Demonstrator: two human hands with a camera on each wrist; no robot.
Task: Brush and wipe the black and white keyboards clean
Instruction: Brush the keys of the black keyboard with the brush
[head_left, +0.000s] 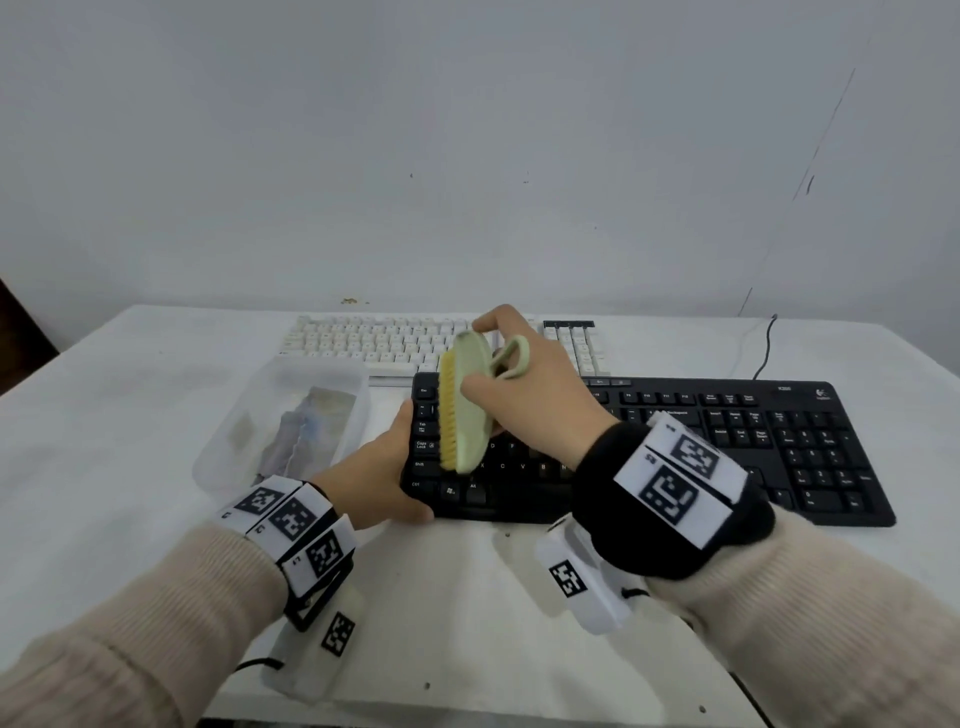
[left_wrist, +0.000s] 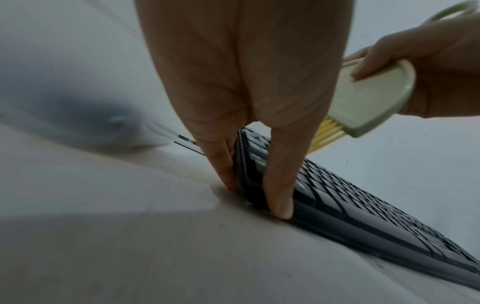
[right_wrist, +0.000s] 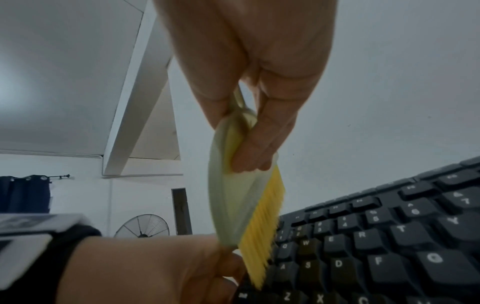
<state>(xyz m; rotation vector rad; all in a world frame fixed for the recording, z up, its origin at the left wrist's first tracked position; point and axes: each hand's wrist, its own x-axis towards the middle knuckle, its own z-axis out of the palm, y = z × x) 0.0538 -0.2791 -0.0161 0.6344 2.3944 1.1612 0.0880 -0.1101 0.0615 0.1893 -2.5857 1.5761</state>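
Nearby, left hand (head_left: 387, 480) grips black keyboard (head_left: 675, 447); right hand (head_left: 524, 384) clutches brush (head_left: 462, 410) beside plastic tub (head_left: 291, 421)

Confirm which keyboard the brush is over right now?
The black keyboard, nearer the person. The right hand holds the brush over its left end, which the left hand grips; the white keyboard lies behind, untouched.

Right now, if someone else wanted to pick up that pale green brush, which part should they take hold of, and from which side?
Probably the brush by its smooth oval back, coming from the side opposite the yellow bristles. The right hand holds it that way: thumb and fingers clamp the body's edges. The loop handle at the end sticks out unused, so it is a second possible hold.
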